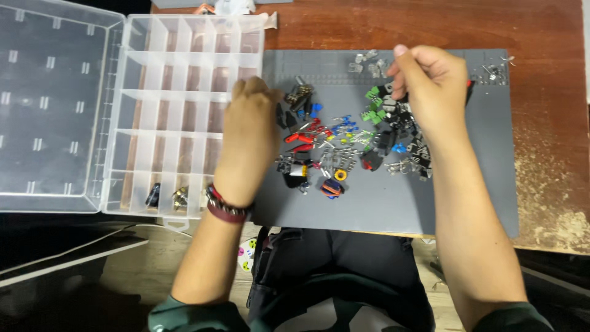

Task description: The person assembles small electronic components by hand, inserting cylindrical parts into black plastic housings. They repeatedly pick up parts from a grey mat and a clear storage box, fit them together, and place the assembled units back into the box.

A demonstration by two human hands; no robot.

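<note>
A pile of small electronic parts (350, 144) lies on a grey mat (393, 209): green terminal blocks, blue and red pieces, black components, metal pins. My left hand (249, 132) rests at the mat's left edge, fingers curled next to a dark ribbed part (299, 93); whether it holds anything is hidden. My right hand (427, 83) hovers over the right of the pile, fingers pinched by the green blocks (372, 103); what it pinches is hidden. A clear compartment box (184, 104) stands open to the left.
The box's lid (55, 104) lies flat at far left. Two compartments in the bottom row hold a dark part (153, 195) and a metal part (180, 197). The wooden table (547, 154) extends right of the mat. Small metal clips (367, 61) sit at the mat's top.
</note>
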